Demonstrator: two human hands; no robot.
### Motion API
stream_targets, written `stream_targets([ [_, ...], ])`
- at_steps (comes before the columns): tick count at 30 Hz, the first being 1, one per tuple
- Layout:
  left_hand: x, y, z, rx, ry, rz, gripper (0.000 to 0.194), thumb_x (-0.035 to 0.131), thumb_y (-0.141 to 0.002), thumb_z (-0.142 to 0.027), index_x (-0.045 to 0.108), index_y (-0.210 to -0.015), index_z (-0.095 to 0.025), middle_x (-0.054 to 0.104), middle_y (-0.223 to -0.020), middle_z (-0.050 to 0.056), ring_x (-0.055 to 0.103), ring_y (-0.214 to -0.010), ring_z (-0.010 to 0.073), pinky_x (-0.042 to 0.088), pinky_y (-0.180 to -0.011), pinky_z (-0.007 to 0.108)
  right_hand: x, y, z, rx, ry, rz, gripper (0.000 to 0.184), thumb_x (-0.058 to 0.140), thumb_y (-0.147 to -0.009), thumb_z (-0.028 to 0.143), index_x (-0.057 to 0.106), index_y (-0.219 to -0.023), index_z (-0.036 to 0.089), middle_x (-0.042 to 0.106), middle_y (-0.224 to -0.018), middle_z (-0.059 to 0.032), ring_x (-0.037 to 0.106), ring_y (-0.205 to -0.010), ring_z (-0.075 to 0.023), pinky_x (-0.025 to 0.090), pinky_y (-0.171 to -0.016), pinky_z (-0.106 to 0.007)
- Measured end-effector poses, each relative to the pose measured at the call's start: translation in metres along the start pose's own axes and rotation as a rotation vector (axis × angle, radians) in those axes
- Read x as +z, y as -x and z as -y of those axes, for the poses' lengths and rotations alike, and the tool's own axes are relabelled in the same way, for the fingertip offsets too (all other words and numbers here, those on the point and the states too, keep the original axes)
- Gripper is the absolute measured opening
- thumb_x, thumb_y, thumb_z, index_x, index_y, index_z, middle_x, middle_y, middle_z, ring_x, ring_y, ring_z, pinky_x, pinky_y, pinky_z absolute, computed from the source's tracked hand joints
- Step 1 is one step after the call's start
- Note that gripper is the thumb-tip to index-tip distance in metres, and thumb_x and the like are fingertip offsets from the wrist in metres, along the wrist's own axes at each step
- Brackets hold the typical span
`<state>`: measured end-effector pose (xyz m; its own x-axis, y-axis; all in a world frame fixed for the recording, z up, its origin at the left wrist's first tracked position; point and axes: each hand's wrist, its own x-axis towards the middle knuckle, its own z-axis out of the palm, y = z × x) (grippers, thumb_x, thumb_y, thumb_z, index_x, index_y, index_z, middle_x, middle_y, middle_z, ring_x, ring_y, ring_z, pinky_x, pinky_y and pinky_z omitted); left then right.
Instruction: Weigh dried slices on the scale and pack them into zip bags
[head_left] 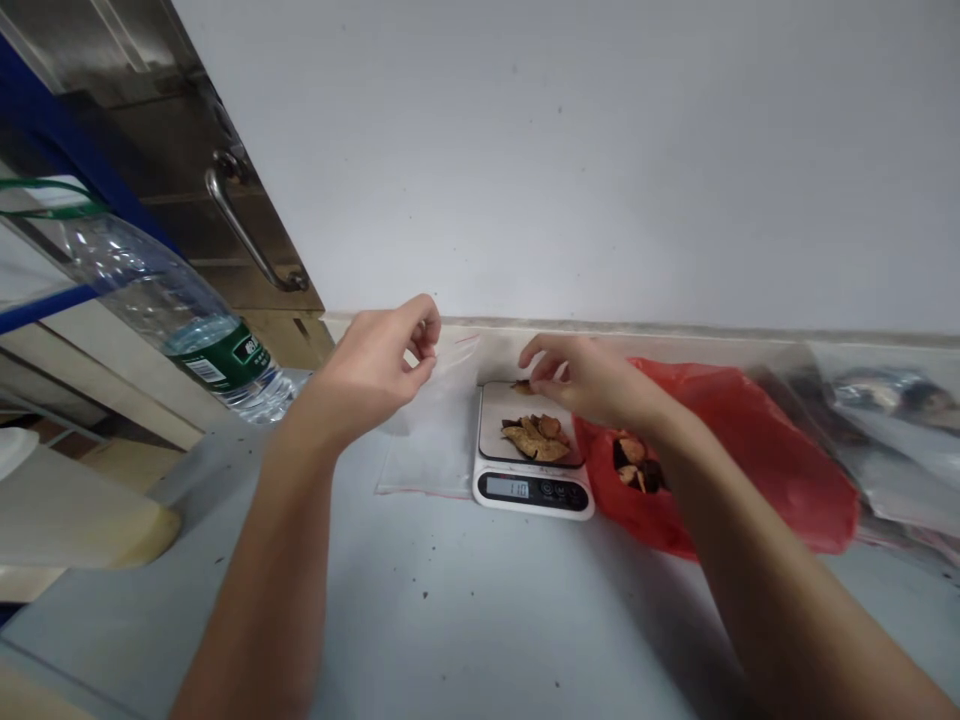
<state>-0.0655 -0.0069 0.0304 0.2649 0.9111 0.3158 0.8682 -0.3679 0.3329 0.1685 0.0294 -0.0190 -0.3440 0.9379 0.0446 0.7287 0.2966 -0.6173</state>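
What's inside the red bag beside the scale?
Through the opening of the red bag, a few brown and orange-tan dried pieces show. Anything deeper can't be seen, covered by the red material and the right forearm.

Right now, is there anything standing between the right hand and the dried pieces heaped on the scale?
Nothing visible stands between the right hand and those dried pieces; the red bag lies beside the scale, not between them.

Dried pieces (535, 438) lie on the scale (533, 489) at centre, between plastic bags (427, 440) left and bag (757, 450) right.
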Motion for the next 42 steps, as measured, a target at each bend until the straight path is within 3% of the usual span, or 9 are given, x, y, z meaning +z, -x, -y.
stream_targets([
  [5,-0.012,0.004,0.005,-0.006,-0.066,-0.153,0.008,0.055,-0.079,-0.018,0.055,-0.086,-0.024,0.068,-0.085,0.001,0.064,-0.071,0.0174,0.05,-0.068,0.028,-0.03,0.017,0.006,-0.029,0.002,-0.063,0.015,0.061,-0.084,0.018,0.067,-0.096,0.022,0.074,-0.084,-0.0018,0.064,-0.061,-0.0132,0.045,-0.054,-0.023],
  [10,-0.017,0.007,0.009,0.117,-0.166,-0.282,0.016,0.05,-0.081,-0.019,0.065,-0.083,-0.024,0.073,-0.097,0.004,0.068,-0.079,0.0192,0.052,-0.077,0.031,-0.048,0.031,0.011,-0.008,0.08,-0.015,0.01,0.059,-0.082,0.018,0.065,-0.088,0.023,0.074,-0.078,-0.0004,0.065,-0.064,-0.0151,0.045,-0.055,-0.024],
  [14,-0.005,0.001,0.006,0.048,-0.133,-0.076,0.022,0.051,-0.079,-0.021,0.073,-0.078,-0.023,0.078,-0.096,0.005,0.071,-0.087,0.0234,0.054,-0.088,0.035,-0.052,0.036,0.006,-0.02,0.109,-0.01,0.007,0.061,-0.082,0.022,0.065,-0.087,0.025,0.074,-0.077,-0.0005,0.066,-0.065,-0.0167,0.047,-0.057,-0.027],
  [18,0.006,-0.004,0.003,-0.024,-0.144,0.098,0.021,0.057,-0.082,-0.029,0.074,-0.091,-0.02,0.076,-0.096,0.007,0.068,-0.09,0.0248,0.054,-0.083,0.034,-0.053,0.039,0.003,-0.015,0.118,0.002,0.006,0.065,-0.082,0.022,0.065,-0.086,0.026,0.075,-0.077,-0.0002,0.066,-0.065,-0.0181,0.046,-0.057,-0.029],
  [23,0.009,-0.003,0.003,-0.027,-0.172,0.165,0.052,0.08,-0.071,-0.051,0.068,-0.111,-0.019,0.067,-0.112,0.009,0.062,-0.103,0.0291,0.052,-0.085,0.035,-0.056,0.043,0.004,-0.004,0.154,0.014,0.005,0.067,-0.082,0.021,0.065,-0.084,0.026,0.075,-0.077,-0.0005,0.065,-0.062,-0.0186,0.045,-0.056,-0.03],
  [29,0.011,-0.001,0.0,-0.023,-0.151,0.131,0.052,0.06,-0.087,-0.065,0.069,-0.106,-0.019,0.067,-0.107,0.01,0.063,-0.094,0.0274,0.049,-0.08,0.037,-0.058,0.045,0.003,-0.031,0.2,0.035,0.005,0.063,-0.084,0.024,0.066,-0.088,0.026,0.076,-0.081,-0.0009,0.067,-0.067,-0.0185,0.048,-0.057,-0.028],
  [34,0.008,0.003,-0.003,-0.049,-0.074,0.236,0.072,0.061,-0.076,-0.083,0.072,-0.108,-0.02,0.07,-0.108,0.01,0.064,-0.098,0.0301,0.05,-0.083,0.039,-0.056,0.043,0.003,-0.007,0.196,0.056,0.007,0.063,-0.084,0.025,0.066,-0.09,0.025,0.076,-0.081,-0.0014,0.067,-0.066,-0.0181,0.049,-0.057,-0.028],
  [39,0.006,0.008,-0.005,0.001,0.002,0.403,0.09,0.084,-0.053,-0.076,0.066,-0.125,-0.025,0.066,-0.122,0.007,0.06,-0.113,0.0317,0.05,-0.091,0.038,-0.055,0.041,0.006,0.007,0.192,0.065,0.005,0.063,-0.083,0.021,0.065,-0.087,0.024,0.075,-0.078,-0.0009,0.065,-0.064,-0.0172,0.048,-0.057,-0.027],
  [42,0.008,0.009,-0.005,-0.007,0.019,0.497,0.091,0.088,-0.053,-0.064,0.061,-0.131,-0.026,0.063,-0.129,0.007,0.058,-0.118,0.0314,0.05,-0.091,0.036,-0.055,0.04,0.006,0.013,0.2,0.069,0.008,0.063,-0.082,0.018,0.066,-0.087,0.024,0.075,-0.079,-0.0014,0.065,-0.065,-0.0171,0.047,-0.058,-0.027],
])
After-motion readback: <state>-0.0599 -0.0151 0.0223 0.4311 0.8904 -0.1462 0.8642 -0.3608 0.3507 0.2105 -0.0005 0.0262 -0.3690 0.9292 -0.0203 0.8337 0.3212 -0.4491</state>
